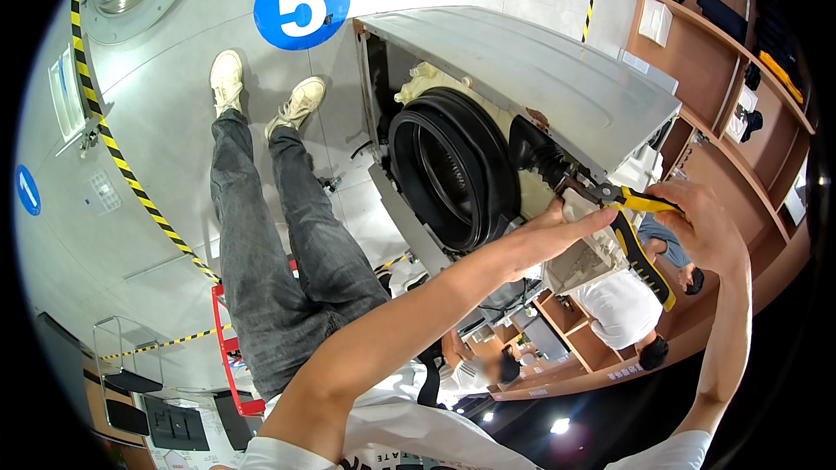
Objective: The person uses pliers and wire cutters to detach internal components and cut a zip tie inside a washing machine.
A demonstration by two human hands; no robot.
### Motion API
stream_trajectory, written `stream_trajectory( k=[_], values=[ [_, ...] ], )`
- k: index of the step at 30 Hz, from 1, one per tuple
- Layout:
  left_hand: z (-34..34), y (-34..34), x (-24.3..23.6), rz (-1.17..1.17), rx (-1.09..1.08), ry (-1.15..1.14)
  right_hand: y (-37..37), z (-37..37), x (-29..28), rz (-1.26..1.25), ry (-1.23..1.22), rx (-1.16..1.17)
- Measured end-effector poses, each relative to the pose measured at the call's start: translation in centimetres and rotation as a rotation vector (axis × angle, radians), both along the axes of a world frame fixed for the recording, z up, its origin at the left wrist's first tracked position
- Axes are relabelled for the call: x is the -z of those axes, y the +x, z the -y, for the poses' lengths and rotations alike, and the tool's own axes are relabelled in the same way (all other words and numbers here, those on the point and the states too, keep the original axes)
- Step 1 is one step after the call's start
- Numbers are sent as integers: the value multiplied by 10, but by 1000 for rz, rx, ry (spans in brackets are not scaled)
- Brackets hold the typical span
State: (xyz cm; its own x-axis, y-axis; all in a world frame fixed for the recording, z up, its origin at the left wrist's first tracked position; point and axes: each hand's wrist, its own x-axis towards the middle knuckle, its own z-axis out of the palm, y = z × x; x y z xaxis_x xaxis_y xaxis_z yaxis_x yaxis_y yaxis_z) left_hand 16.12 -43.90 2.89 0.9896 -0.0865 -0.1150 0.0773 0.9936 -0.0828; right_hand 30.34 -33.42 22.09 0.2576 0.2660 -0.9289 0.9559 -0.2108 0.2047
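In front of me stands a washing machine (522,70) with its front off, showing the black rubber door seal (453,170). Beside the seal runs a black corrugated hose (538,152). My right hand (701,222) is closed round the upper handle of yellow-and-black pliers (640,200). Their handles are spread apart, and the jaws are at the hose's end; what they bite on is too small to tell. My left hand (557,231) grips the white plastic housing (579,265) just below the jaws, its thumb stretched toward the pliers; some fingers are hidden.
A wooden shelf unit (710,61) with boxes and dark items stands on the right. Other people (623,309) are beyond the machine. A red metal frame (228,344) stands by my legs. Blue round stickers (302,4) and yellow-black tape (131,174) mark the grey floor.
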Motion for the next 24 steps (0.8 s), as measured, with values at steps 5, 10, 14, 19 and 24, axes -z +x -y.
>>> stream_trajectory(
  k=[5, 10, 14, 19, 24],
  values=[
    [1, 4, -5, -43, -14, -53, -10, 4, 1, 41, 45, -12],
    [5, 4, -4, -41, -11, 57, -9, 1, 3, 38, 60, 7],
    [11, 6, -3, -114, -37, 32, -9, -2, 3, 64, 12, 16],
    [18, 6, 0, -102, -17, 90, -11, -2, 8, 53, -11, -129],
    [21, 5, -1, -141, 10, 159, -15, -9, 11, 97, -74, -256]
  ],
)
